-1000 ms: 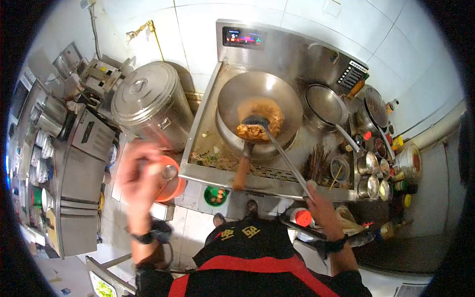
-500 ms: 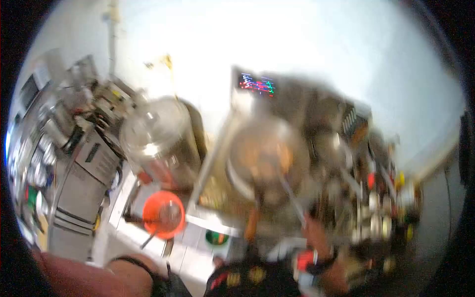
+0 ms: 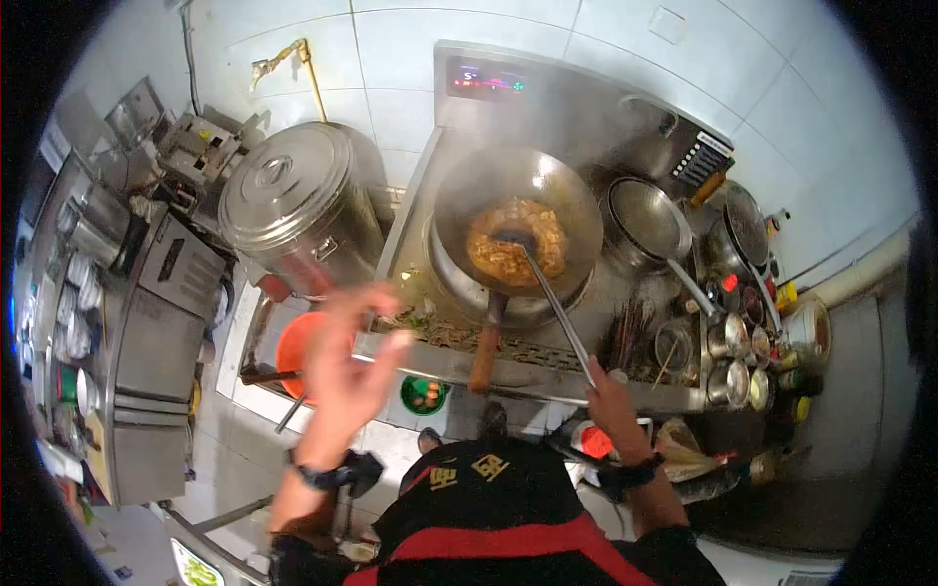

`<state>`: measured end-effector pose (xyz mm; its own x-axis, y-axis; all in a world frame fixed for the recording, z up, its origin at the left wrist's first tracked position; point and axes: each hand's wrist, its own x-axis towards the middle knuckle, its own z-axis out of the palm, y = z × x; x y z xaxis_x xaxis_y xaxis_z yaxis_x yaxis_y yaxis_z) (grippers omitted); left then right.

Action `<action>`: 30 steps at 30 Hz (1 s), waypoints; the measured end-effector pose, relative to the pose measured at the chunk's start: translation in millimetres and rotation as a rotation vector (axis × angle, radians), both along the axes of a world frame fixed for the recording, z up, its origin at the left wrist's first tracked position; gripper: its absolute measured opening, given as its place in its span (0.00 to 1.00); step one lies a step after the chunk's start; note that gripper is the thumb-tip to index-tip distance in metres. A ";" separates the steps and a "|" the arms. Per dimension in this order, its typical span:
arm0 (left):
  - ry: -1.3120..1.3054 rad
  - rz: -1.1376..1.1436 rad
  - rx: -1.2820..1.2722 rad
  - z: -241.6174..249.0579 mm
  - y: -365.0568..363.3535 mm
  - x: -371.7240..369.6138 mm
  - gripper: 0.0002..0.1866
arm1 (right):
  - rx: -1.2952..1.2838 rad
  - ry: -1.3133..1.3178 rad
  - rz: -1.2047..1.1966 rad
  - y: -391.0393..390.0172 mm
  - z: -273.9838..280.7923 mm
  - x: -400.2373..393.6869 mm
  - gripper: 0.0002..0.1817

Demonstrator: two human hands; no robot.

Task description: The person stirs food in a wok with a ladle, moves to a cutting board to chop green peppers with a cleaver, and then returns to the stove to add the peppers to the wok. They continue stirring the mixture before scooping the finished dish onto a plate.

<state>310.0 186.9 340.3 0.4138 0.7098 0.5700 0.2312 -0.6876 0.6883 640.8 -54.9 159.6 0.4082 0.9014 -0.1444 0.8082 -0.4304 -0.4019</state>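
1. The browned food (image 3: 516, 256) lies in your wok (image 3: 572, 195) on the stove (image 3: 415, 366), under the ladle's head.
2. Your right hand (image 3: 613, 402) grips the ladle (image 3: 559, 311).
3. Your left hand (image 3: 352, 376), fingers parted and holding nothing, hovers over the orange bucket (image 3: 296, 344).
4. Left of the stove stands a lidded pot (image 3: 298, 195).

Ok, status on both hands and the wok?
Right hand gripping ladle, head down in food in wok. Left hand open, partly hiding orange bucket. Nothing seen blocking the ladle.
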 end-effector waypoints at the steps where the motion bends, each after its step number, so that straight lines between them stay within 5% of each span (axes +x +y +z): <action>1: 0.117 -0.066 -0.349 -47.7 3.2 12.5 0.23 | -0.096 0.033 -0.041 -12.7 21.8 -8.9 0.33; 3: 0.141 -0.236 -0.784 -170.0 -10.9 46.1 0.32 | -0.126 0.029 -0.083 -26.6 43.8 -2.8 0.34; 5: 0.265 -0.286 -1.064 -209.3 -39.6 72.8 0.28 | -0.048 -0.001 -0.013 -62.1 33.7 -7.8 0.35; 7: -0.178 -0.401 -1.691 -198.7 -62.7 89.9 0.19 | -0.071 -0.006 -0.038 -61.8 29.3 -6.9 0.35; 10: -0.296 -0.410 -1.719 -219.0 -72.6 99.1 0.08 | -0.106 -0.047 -0.099 -36.7 6.1 4.1 0.34; 16: -0.205 -0.399 -1.749 -187.8 -53.9 78.9 0.08 | 0.181 0.214 -0.329 31.9 -13.9 -18.0 0.32; 20: -0.198 -0.279 -1.625 -187.8 -58.4 84.0 0.10 | 0.169 0.141 -0.301 42.6 -12.3 -22.1 0.33; 22: -0.125 -0.269 -1.622 -182.9 -60.1 82.7 0.10 | 0.119 0.378 -0.230 31.9 -4.5 -9.8 0.32; 26: -0.134 -0.260 -1.551 -190.1 -60.1 82.1 0.11 | 0.126 0.279 -0.161 6.9 29.1 -10.7 0.32; 30: -0.100 -0.247 -1.517 -175.0 -57.4 79.8 0.10 | -0.010 0.669 -0.242 -39.7 88.3 -20.0 0.33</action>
